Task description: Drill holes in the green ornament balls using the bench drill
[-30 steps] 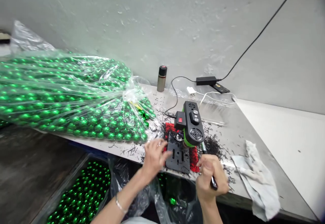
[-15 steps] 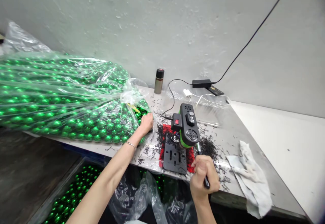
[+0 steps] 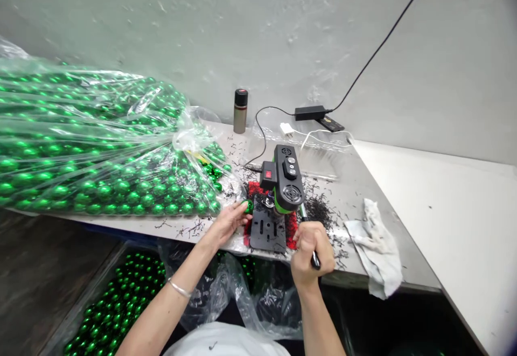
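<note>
The left hand [image 3: 231, 221] holds one shiny green ball [image 3: 247, 206] pinched at its fingertips, beside the left edge of a slotted black plate [image 3: 267, 229], near the front edge of the tabletop [image 3: 343, 170]; the right hand [image 3: 313, 251] is wrapped in a fist around a lever with a black grip [image 3: 315, 260], by that same front edge; above the plate stands a black-and-green machine [image 3: 288, 181] with a red switch, a red mat [image 3: 291, 227] showing beneath; black scraps [image 3: 318, 209] lie scattered around; a clear bag [image 3: 121, 146] full of green balls covers the left part of the tabletop; toward the back edge stand a dark-capped bottle [image 3: 240, 113] and, farther right, a black power adapter [image 3: 309, 112]; a white cloth [image 3: 377, 253] droops over the front edge near the right corner; more green balls [image 3: 125, 302] fill a container below the tabletop's front edge, on the left.
</note>
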